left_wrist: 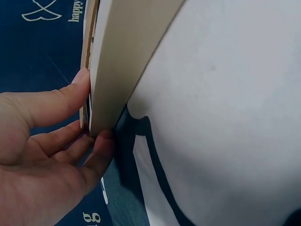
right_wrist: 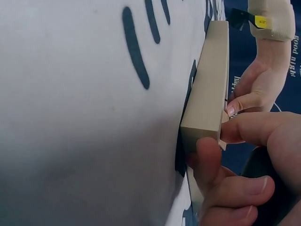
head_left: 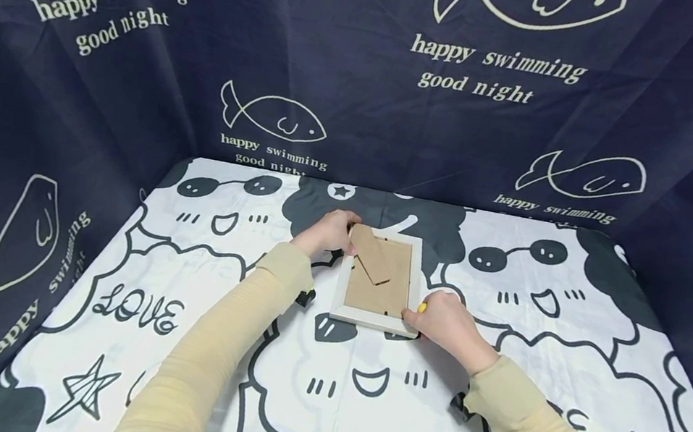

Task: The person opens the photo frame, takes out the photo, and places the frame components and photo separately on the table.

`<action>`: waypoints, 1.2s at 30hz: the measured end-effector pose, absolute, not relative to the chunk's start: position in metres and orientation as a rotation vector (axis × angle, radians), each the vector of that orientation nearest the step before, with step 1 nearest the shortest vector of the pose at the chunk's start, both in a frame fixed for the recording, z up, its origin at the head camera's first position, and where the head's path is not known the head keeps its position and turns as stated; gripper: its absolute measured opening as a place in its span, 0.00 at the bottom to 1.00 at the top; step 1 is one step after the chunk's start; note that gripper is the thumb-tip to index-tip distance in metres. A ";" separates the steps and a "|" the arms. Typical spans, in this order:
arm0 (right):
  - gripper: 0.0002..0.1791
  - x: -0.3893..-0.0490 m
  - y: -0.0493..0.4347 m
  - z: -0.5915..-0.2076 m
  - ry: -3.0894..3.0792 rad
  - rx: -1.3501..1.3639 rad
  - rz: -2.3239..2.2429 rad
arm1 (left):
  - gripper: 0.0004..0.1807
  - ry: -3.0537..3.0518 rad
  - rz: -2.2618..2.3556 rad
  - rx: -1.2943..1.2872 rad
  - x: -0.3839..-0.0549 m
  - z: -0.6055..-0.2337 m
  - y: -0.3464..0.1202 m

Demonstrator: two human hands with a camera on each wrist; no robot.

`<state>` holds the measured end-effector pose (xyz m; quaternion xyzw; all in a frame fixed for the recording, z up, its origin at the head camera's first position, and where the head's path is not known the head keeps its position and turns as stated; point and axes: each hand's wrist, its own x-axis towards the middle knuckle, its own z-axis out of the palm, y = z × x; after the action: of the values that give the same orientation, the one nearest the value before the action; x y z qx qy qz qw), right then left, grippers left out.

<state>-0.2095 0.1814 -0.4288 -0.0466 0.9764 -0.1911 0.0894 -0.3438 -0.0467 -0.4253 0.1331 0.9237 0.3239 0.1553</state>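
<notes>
A white picture frame lies back side up on the patterned cloth. Its brown backing board faces me, with a slanted brown stand leg on it. My left hand grips the frame's upper left corner; in the left wrist view the thumb is on the back and fingertips are at the edge. At the lower right corner, my right hand pinches the frame. A small yellow-ended item shows beside that hand, and something dark sits against its palm; its kind is unclear.
A white cloth with black cartoon drawings covers the table. Dark blue curtains with fish prints stand behind it and at both sides. A black wrist device is on the left wrist, another on the right.
</notes>
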 end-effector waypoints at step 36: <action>0.17 -0.288 0.205 -0.402 2.977 -0.256 -0.539 | 0.43 2.731 0.739 0.424 -0.243 -0.412 -0.073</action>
<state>-0.2884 0.2055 -0.4021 -0.0841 0.9791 -0.1773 0.0529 -0.2426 -0.0725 -0.4118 0.1466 0.9453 0.2556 0.1398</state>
